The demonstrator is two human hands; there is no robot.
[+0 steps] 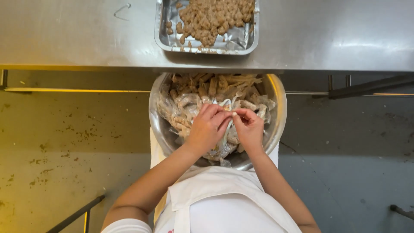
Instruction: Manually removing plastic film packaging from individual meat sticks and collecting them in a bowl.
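My left hand and my right hand meet over a large steel bowl on my lap. Together they pinch a small pale piece with a thin clear wrapper hanging below it. The bowl holds many brown sticks in clear plastic wrappers, and bare ones lie at its far side. Both hands have their fingers closed around the piece.
A steel table spans the top, its edge just beyond the bowl. A foil tray on it holds a heap of brown lumps. A small wire hook lies at the left. A white apron covers my lap.
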